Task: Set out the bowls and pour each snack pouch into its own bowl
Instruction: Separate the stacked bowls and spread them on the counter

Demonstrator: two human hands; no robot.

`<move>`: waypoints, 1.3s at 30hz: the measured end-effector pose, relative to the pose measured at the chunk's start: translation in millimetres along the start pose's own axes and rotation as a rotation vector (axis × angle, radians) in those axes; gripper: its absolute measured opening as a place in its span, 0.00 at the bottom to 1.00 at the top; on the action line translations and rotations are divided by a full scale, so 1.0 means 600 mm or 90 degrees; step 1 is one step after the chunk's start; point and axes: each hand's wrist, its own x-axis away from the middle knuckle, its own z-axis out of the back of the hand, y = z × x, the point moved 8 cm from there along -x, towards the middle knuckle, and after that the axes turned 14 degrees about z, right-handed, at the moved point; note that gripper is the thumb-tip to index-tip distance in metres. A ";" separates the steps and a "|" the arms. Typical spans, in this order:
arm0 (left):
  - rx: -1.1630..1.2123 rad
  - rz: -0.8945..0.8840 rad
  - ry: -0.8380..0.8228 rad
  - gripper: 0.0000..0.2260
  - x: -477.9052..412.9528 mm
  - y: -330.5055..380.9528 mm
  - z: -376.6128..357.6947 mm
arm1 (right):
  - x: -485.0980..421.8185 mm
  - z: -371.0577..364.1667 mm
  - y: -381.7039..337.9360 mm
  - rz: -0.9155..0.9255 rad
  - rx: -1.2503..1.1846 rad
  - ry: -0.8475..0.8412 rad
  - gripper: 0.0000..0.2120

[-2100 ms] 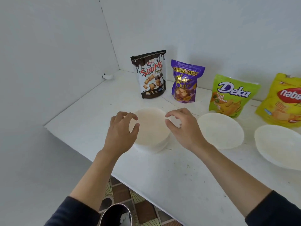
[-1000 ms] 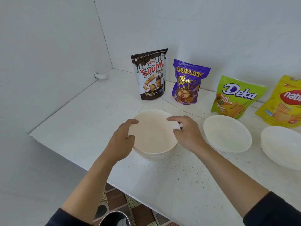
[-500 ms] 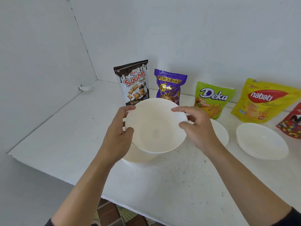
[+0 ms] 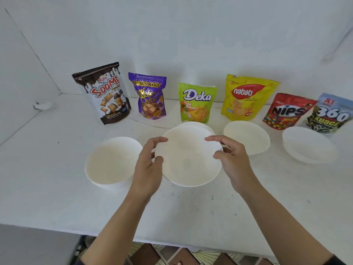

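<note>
Bowls first: you held one white bowl point(image 4: 188, 159) between both hands, over the middle of the desk point(image 4: 57, 178) and in front of the Deka pouch point(image 4: 195, 103). Your left hand point(image 4: 149, 165) gripped its left rim, thumb inside and fingers point(image 4: 159, 139) curled over the far edge. Your right hand point(image 4: 232, 159) pinched the right rim the same way, so both sets of fingers were clamped on that bowl. Whether its base touched the desk could not be told.

Just behind it, the rim of a second bowl point(image 4: 202, 125) showed, mostly hidden. A left bowl point(image 4: 112, 162) sat on the desk beside your left hand. A right bowl point(image 4: 248, 136) sat beyond your right hand, and further right was what looked like a stack of two bowls point(image 4: 309, 145).

Along the white wall point(image 4: 191, 35) stood six pouches, left to right: the Soomi pouch point(image 4: 104, 92), the Mum's Bake pouch point(image 4: 150, 96), Deka, the Nabati pouch point(image 4: 244, 98), the Nips pouch point(image 4: 284, 111) and the 360 Kuaci pouch point(image 4: 330, 113), all upright or leaning back. Patterned floor tiles point(image 4: 172, 255) showed below the desk's near edge.
</note>
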 end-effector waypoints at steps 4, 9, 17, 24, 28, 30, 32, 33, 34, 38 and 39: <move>0.012 0.043 -0.010 0.27 0.015 -0.048 -0.024 | 0.038 0.015 0.039 -0.050 0.018 0.000 0.27; 0.008 0.097 -0.010 0.25 0.032 -0.104 -0.032 | 0.072 0.010 0.092 -0.098 0.054 -0.023 0.26; -0.048 0.076 -0.021 0.25 0.029 -0.127 -0.032 | 0.086 0.004 0.120 -0.082 0.079 -0.003 0.25; -0.092 0.002 -0.033 0.19 0.018 -0.087 -0.003 | 0.049 -0.007 0.053 0.030 0.118 0.036 0.12; -0.134 -0.074 0.006 0.14 0.002 -0.029 0.045 | 0.006 -0.056 -0.005 0.096 0.063 0.015 0.08; -0.149 -0.100 0.046 0.14 -0.006 -0.004 0.078 | -0.012 -0.091 -0.025 0.112 0.035 -0.007 0.07; -0.163 -0.118 0.099 0.14 -0.014 0.014 0.116 | -0.027 -0.129 -0.040 0.126 0.015 -0.029 0.07; -0.169 -0.121 0.126 0.14 -0.019 0.019 0.136 | -0.033 -0.149 -0.045 0.132 0.006 -0.042 0.07; -0.177 -0.121 0.153 0.14 -0.023 0.022 0.156 | -0.038 -0.168 -0.049 0.138 0.001 -0.057 0.07; -0.192 -0.096 0.246 0.13 -0.042 0.006 0.231 | -0.052 -0.247 -0.040 0.138 0.017 -0.129 0.06; -0.209 -0.081 0.264 0.12 -0.049 -0.005 0.246 | -0.054 -0.265 -0.034 0.133 0.030 -0.151 0.06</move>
